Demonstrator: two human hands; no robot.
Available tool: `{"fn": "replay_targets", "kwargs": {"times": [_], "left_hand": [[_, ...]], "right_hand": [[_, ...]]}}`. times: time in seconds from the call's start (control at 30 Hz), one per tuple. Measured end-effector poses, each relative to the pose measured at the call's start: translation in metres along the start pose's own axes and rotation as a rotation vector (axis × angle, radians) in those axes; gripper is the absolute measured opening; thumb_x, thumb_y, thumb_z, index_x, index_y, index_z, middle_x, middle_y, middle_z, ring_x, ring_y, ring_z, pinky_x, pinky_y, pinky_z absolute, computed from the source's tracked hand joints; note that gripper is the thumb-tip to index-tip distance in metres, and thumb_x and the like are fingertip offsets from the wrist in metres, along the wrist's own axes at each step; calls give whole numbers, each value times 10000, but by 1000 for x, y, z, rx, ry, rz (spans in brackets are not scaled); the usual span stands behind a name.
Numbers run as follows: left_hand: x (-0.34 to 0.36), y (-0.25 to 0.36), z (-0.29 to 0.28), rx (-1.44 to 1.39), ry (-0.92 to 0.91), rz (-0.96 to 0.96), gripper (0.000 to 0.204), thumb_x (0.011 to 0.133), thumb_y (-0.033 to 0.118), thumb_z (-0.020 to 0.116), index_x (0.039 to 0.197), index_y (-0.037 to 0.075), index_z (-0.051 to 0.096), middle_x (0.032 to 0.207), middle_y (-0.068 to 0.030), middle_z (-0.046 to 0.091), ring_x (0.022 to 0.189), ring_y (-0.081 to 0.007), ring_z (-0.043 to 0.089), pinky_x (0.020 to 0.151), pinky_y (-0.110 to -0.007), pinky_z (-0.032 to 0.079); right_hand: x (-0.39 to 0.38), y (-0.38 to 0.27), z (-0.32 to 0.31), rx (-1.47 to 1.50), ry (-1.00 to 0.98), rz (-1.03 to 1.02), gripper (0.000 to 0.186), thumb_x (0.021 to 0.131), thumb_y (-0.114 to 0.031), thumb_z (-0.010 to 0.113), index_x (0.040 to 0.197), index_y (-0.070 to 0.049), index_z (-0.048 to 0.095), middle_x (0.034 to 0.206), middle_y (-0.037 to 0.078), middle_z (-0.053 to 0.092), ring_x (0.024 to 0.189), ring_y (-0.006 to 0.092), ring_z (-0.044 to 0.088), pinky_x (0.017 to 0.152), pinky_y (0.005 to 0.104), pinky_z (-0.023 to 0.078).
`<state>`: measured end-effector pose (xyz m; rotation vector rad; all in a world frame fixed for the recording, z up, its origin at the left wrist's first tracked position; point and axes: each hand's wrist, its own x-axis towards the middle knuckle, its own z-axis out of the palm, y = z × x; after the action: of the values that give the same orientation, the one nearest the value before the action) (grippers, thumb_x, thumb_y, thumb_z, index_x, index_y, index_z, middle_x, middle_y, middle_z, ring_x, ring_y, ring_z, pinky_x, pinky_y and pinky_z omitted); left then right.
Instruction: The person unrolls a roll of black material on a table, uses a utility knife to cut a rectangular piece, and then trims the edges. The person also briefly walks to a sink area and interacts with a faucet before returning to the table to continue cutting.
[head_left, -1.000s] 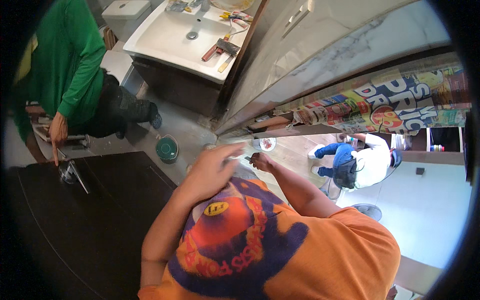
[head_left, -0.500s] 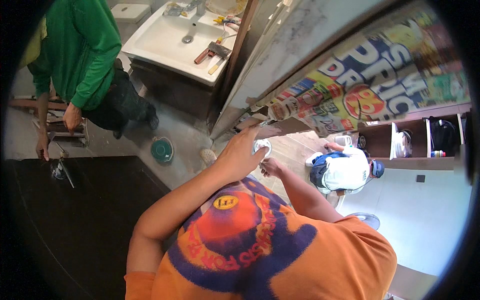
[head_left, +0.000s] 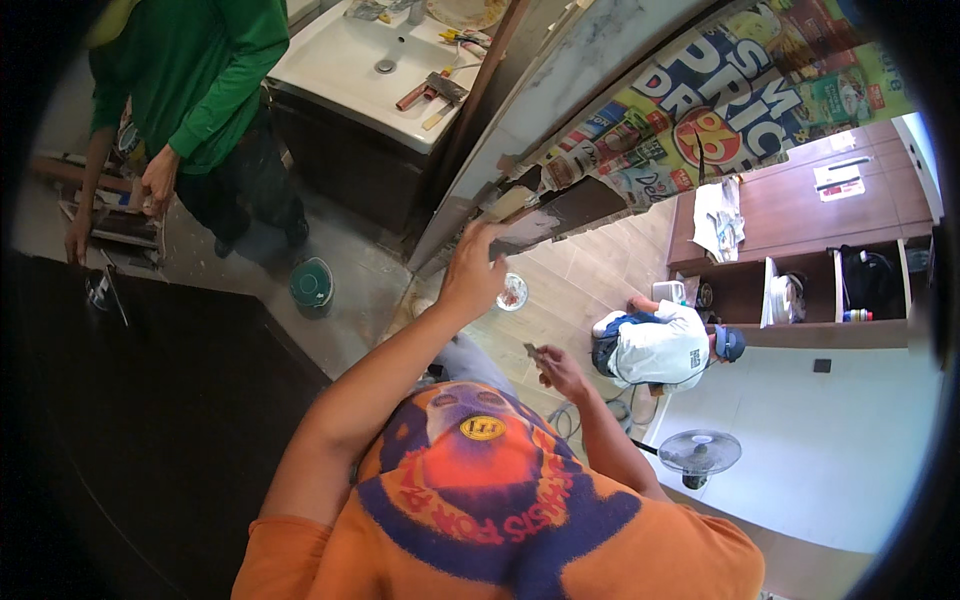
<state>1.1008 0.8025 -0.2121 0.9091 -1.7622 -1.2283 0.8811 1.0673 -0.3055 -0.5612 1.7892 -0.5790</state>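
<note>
My left hand (head_left: 472, 272) is raised to the door frame (head_left: 450, 215), thumb apart from its fingers, fingertips at the frame's lower edge where newspaper sheeting (head_left: 720, 85) is stuck along it. My right hand (head_left: 560, 368) is lower and nearer my body, pinching a small flat grey piece (head_left: 532, 352), too small to identify. On the floor beyond my hands sit a teal lidded bucket (head_left: 311, 282) and a round white container (head_left: 512, 291).
A person in green (head_left: 200, 90) stands beside a dark door (head_left: 150, 400) with a lever handle. Tools lie on a white sink (head_left: 370, 85). A crouching person in white (head_left: 660, 345) is by open shelves (head_left: 820, 285); a fan (head_left: 700, 450) stands below them.
My left hand has moved up to the frame; my right hand has dropped lower. The person in green has shifted right, and the person in white now crouches lower. My view has shifted.
</note>
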Motion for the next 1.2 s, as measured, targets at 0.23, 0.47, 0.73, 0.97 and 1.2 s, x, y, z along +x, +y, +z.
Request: {"fn": "replay_targets", "kwargs": {"times": [0.23,0.47,0.73,0.97,1.2], "left_hand": [[-46,-36,8,-170,95,-234,476,909,-17,714,1379,7,641,1313,-183,642,1134,-307,707,989,-404,590],[-96,-73,57,-130,87,-332,423,927,-9,723,1348,11,675,1339,-185,679,1113,-298,736,956,-385,609],[-285,-191,69,35,74,-853,367,865,27,734,1231,-3,727,1129,-214,775,1079,-362,760,955,-429,599],[-318,-208,62,84,77,-890,344,874,26,726,1217,8,736,1054,-175,785,1010,-327,764,905,-425,600],[-326,-206,48,57,44,-891,337,884,30,749,1221,12,736,1061,-177,782,1020,-331,762,909,-425,599]], "right_hand": [[-167,-362,6,-801,-127,-888,532,899,144,566,1364,-34,751,1019,116,565,866,220,573,769,328,469],[-117,-485,38,-1726,1,-1302,236,862,13,670,997,-83,838,951,192,766,914,401,755,844,485,611],[-97,-485,44,-2004,75,-1138,160,871,-10,707,925,-63,848,890,176,775,899,381,749,824,485,597],[-93,-493,43,-1998,-41,-1156,185,834,23,668,861,-90,812,845,180,763,878,385,763,795,479,619],[-92,-487,52,-2082,6,-1084,189,831,21,668,861,-99,812,816,169,763,845,364,772,773,462,620]]}}
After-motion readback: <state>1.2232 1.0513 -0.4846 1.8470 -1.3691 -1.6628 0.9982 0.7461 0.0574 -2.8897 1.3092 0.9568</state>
